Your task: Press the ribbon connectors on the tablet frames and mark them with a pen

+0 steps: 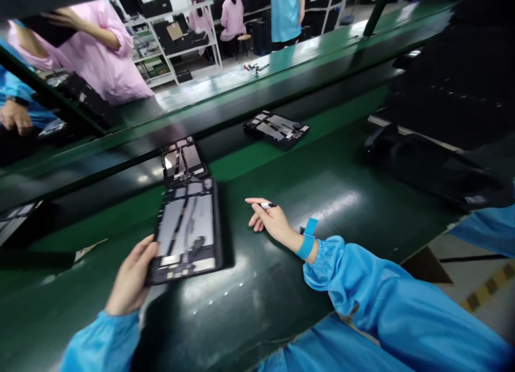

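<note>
In the head view, the left hand [131, 275] sits near left, its fingers closed around the left edge of a black tablet frame [187, 232], with the exposed metal inner side facing up. The frame is over the dark green conveyor belt [265, 168], just short of a second frame [183, 160] lying farther along. A third frame [276, 129] lies on the belt to the far right. The right hand [273, 220] is near the middle, above the belt, its fingers narrowly pinching a short black-and-white marker pen [268, 205]. A blue wrist strap [306, 239] circles that wrist. Far left, beyond the belt, stands a co-worker in a pink smock [100, 56].
</note>
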The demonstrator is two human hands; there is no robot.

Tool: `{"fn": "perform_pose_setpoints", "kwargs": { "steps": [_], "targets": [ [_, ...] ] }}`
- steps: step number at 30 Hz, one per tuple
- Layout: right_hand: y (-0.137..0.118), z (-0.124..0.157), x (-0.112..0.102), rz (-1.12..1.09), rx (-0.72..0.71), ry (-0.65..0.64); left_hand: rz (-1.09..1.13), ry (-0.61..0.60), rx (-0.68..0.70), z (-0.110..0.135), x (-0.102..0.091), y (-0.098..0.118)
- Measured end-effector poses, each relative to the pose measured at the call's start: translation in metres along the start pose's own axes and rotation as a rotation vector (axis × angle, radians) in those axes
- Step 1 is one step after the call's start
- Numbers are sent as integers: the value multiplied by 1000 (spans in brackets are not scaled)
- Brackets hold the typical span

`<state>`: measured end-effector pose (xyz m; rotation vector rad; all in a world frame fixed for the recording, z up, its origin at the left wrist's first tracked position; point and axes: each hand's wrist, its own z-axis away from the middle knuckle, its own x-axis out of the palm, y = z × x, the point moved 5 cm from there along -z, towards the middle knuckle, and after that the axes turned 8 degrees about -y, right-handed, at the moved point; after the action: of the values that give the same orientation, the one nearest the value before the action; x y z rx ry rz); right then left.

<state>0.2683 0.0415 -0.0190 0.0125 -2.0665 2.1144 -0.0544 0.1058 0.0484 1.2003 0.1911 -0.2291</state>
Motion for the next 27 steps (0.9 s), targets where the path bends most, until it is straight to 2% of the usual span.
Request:
{"fn": "perform_pose_setpoints", "kwargs": {
  "steps": [2, 4, 7, 10, 12, 15, 18, 20, 24, 27],
  "targets": [
    [-2, 5, -7, 42, -7, 30, -7, -167, 53, 13, 42, -19],
    [-4, 13, -17, 95, 0, 55, -62, -263, 167, 23, 74, -31],
    [-6, 26, -30, 168, 22, 52, -306, -301, 374, 35, 99, -36],
    [-8, 33, -44, 235, -2, 94, -573, -322, 501, 44, 108, -35],
    [-9, 32, -51, 247, -8, 123, -675, -338, 557, 49, 109, -32],
    [-16, 32, -54, 222, -34, 148, -720, -311, 631, 58, 104, -24],
    [-35, 42, -46, 284, -169, 176, -660, -340, 697, 72, 103, -16],
    [-47, 51, -28, 393, -235, 76, -642, -405, 716, 82, 108, -16],
    [-52, 68, 16, 522, -258, -304, -667, -430, 760, 91, 120, -19],
    [-47, 72, 30, 537, -256, -397, -600, -460, 743, 92, 124, -22]
  ]
}}
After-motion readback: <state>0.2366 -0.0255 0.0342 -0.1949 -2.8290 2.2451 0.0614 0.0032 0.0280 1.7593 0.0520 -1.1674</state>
